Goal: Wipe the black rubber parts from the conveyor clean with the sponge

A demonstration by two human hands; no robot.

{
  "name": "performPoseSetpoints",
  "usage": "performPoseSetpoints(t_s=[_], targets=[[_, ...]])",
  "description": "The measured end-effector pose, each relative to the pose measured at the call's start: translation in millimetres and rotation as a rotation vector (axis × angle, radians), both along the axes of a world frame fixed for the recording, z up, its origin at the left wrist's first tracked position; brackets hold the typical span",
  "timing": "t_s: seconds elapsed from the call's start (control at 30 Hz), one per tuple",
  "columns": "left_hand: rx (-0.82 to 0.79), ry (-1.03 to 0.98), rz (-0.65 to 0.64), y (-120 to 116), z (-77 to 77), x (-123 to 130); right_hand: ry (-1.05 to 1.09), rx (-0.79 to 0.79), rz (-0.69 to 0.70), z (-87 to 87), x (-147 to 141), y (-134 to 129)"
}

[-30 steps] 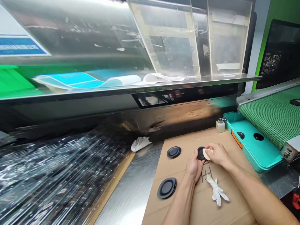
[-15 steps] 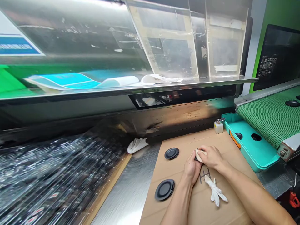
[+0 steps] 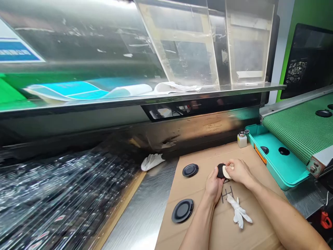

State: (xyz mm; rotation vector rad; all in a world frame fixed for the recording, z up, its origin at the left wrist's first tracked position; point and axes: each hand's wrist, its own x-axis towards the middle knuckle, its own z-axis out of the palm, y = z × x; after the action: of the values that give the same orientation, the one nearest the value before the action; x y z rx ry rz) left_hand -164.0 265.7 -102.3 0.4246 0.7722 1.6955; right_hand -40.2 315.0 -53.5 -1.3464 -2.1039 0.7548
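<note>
My left hand is closed on a round black disc above the cardboard sheet. In my right hand a cream-coloured round pad is pinched, overlapping the disc's right side. To the left of my hands lie two more sets of round black parts, a smaller one farther back and a larger one nearer. A white glove rests on the cardboard below my hands.
A teal tray with two black discs stands right, beside a green conveyor belt. A small bottle is at the cardboard's back corner. Another white glove and clear plastic-wrapped items lie left. A metal shelf spans above.
My right hand has shifted slightly right with the pad, and more of the black disc in my left hand shows. The camera view has moved slightly.
</note>
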Motion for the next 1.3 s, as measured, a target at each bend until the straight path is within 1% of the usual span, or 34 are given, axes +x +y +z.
performPoseSetpoints(t_s=[0.07,0.13,0.17,0.23,0.3,0.33,0.43,0.47,0.57,0.6,0.7,0.77,0.83,0.93,1.03,1.17,1.27,1.3], targets=[[0.011,0.012,0.003,-0.2,-0.4,0.8,-0.01,-0.026,0.041,-0.9,0.7,1.5],[0.032,0.017,-0.005,0.1,-0.8,1.8,0.067,-0.061,0.126,-3.7,0.1,4.5],[0.035,0.014,-0.005,0.4,-1.0,2.0,0.108,-0.068,0.145,-5.5,-0.5,5.8],[0.02,-0.012,0.007,1.3,-0.6,0.6,0.126,-0.051,0.102,-9.2,-1.4,6.4],[-0.02,-0.065,0.032,1.7,1.1,-2.7,0.072,0.0,0.042,-11.6,-1.7,2.7],[-0.042,-0.099,0.039,1.7,2.4,-4.6,0.041,0.029,0.051,-12.1,-1.9,-0.5],[-0.09,-0.19,0.026,0.4,7.2,-8.2,-0.04,0.116,0.139,-10.6,-4.8,-9.2],[-0.094,-0.202,0.028,-0.3,8.7,-8.0,-0.08,0.136,0.125,-9.5,-6.7,-10.1],[-0.084,-0.165,0.059,-2.1,11.2,-3.5,-0.222,0.167,-0.039,-6.4,-14.6,-6.8],[-0.082,-0.147,0.061,-2.5,11.2,-1.6,-0.262,0.18,-0.057,-6.0,-17.5,-5.0],[-0.084,-0.129,0.042,-2.9,9.8,1.6,-0.349,0.216,-0.011,-7.2,-24.6,-3.1],[-0.083,-0.14,0.048,-2.4,8.6,0.7,-0.386,0.199,-0.044,-8.6,-27.5,-5.4],[-0.09,-0.165,0.043,-1.6,7.8,-1.6,-0.393,0.174,-0.063,-9.8,-29.0,-9.2],[-0.098,-0.221,0.021,-1.0,8.0,-4.8,-0.375,0.182,-0.024,-11.0,-29.3,-13.3],[-0.115,-0.227,0.054,-1.2,8.8,-6.3,-0.395,0.154,-0.065,-12.1,-27.8,-13.7],[-0.135,-0.248,0.012,-1.8,9.6,-6.9,-0.399,0.214,0.015,-14.7,-26.0,-16.7],[-0.134,-0.261,0.043,-2.2,10.8,-6.5,-0.402,0.193,-0.037,-17.2,-26.0,-21.6],[-0.138,-0.264,0.026,-2.5,11.5,-6.2,-0.396,0.2,-0.024,-18.1,-25.8,-22.5]])
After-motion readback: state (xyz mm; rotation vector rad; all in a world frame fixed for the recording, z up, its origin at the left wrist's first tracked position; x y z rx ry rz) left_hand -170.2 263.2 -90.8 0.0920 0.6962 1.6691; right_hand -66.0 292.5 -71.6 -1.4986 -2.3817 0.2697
